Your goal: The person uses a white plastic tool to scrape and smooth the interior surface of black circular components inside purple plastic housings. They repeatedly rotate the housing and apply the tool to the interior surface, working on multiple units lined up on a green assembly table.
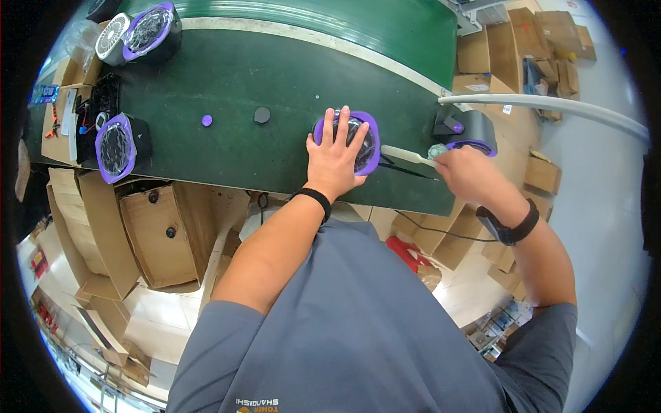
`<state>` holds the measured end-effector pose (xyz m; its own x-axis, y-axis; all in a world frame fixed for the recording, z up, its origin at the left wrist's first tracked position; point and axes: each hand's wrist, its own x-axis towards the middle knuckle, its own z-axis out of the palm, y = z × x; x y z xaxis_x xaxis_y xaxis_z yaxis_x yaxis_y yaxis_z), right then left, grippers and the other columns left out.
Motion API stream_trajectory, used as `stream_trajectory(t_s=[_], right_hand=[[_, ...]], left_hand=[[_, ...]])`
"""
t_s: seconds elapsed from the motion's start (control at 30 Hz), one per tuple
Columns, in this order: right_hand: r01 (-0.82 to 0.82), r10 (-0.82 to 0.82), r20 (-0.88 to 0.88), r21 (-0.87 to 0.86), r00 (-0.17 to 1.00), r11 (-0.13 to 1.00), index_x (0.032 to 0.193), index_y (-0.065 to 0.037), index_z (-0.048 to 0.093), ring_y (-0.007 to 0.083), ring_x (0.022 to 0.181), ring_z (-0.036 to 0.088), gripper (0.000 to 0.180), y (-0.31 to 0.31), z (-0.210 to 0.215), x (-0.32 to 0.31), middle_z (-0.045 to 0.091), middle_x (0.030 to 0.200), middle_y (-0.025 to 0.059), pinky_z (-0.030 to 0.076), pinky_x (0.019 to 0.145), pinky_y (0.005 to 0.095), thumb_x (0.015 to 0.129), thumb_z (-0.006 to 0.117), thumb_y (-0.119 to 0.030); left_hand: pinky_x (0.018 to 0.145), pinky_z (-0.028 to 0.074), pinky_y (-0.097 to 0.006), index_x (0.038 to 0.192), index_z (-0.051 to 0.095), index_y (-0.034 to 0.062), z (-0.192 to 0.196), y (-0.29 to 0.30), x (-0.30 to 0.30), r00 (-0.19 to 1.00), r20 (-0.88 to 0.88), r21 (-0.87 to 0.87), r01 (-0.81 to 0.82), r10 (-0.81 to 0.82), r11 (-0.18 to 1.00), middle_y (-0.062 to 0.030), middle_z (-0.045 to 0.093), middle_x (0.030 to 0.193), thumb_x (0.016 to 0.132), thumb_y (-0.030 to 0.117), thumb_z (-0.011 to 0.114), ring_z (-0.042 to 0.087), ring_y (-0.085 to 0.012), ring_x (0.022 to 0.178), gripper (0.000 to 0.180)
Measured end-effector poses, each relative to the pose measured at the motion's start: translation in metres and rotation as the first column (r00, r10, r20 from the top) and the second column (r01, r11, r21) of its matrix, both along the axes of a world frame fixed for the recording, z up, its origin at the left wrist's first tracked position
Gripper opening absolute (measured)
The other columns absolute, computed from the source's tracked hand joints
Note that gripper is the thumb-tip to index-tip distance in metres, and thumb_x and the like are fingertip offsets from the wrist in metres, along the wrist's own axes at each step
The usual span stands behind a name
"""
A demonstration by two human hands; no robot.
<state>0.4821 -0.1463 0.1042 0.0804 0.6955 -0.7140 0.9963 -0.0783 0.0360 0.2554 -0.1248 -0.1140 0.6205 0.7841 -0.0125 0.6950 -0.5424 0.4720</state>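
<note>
My left hand (335,157) lies with fingers spread over a black part with a purple rim (374,143), its dark face seeming wrapped in clear film. In my closed right hand (469,173) is a pale, flat stick-like tool (406,154); its tip points left, close to the purple rim. A small crumpled greenish piece (436,151) shows beside the right fingers; whether they hold it I cannot tell. Beyond that hand rests a black housing with a purple edge (471,129). A thin black strip runs from the part under my left hand toward the right.
On the green bench (220,82) lie a purple cap (206,120) and a black disc (261,115). More purple-rimmed units, one at the near left (116,148), stand there. A pale hose (551,103) arches at right. Cardboard boxes (162,234) stand below the front edge.
</note>
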Motion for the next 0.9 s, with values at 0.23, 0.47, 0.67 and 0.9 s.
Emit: stream_trajectory(t_s=[0.23, 0.47, 0.67, 0.9], right_hand=[[0.004, -0.004, 0.013, -0.002, 1.000, 1.000, 0.109, -0.006, 0.082, 0.0443, 0.096, 0.075, 0.023, 0.002, 0.000, -0.004, 0.077, 0.096, 0.0251, 0.061, 0.085, 0.0554, 0.103, 0.065, -0.020], [-0.016, 0.017, 0.026, -0.026, 1.000, 1.000, 0.101, -0.002, 0.080, 0.0455, 0.095, 0.075, 0.023, 0.009, 0.008, -0.018, 0.077, 0.096, 0.0257, 0.061, 0.085, 0.0552, 0.102, 0.065, -0.019], [-0.065, 0.067, 0.043, -0.046, 0.997, 0.997, 0.103, -0.002, 0.079, 0.0456, 0.088, 0.074, 0.020, 0.009, 0.001, -0.014, 0.074, 0.088, 0.0261, 0.058, 0.081, 0.0553, 0.102, 0.065, -0.017], [-0.063, 0.069, 0.077, -0.078, 0.995, 0.995, 0.099, -0.001, 0.077, 0.0462, 0.088, 0.074, 0.020, 0.013, 0.001, -0.020, 0.074, 0.088, 0.0267, 0.058, 0.080, 0.0551, 0.102, 0.065, -0.016]], left_hand=[[0.107, 0.046, -0.076, 0.164, 0.046, 0.0332, 0.002, 0.001, 0.000, 1.000, 0.016, -0.031, -0.002, 0.002, 1.000, -0.0171, 0.023, 0.179, 0.062, 0.050, 0.097, 0.019, -0.0447, 0.165, 0.115], [0.106, 0.047, -0.074, 0.164, 0.046, 0.0344, -0.001, 0.000, 0.001, 1.000, 0.000, -0.010, 0.000, 0.000, 1.000, -0.0186, 0.025, 0.179, 0.063, 0.052, 0.095, 0.019, -0.0463, 0.165, 0.113], [0.105, 0.047, -0.075, 0.164, 0.047, 0.0343, -0.001, 0.001, 0.001, 1.000, 0.016, -0.011, 0.000, 0.000, 1.000, -0.0185, 0.025, 0.178, 0.062, 0.051, 0.095, 0.020, -0.0463, 0.165, 0.114], [0.107, 0.046, -0.075, 0.164, 0.046, 0.0337, 0.000, 0.001, 0.001, 1.000, 0.021, -0.023, 0.000, 0.000, 1.000, -0.0183, 0.025, 0.179, 0.061, 0.051, 0.097, 0.019, -0.0467, 0.165, 0.116]])
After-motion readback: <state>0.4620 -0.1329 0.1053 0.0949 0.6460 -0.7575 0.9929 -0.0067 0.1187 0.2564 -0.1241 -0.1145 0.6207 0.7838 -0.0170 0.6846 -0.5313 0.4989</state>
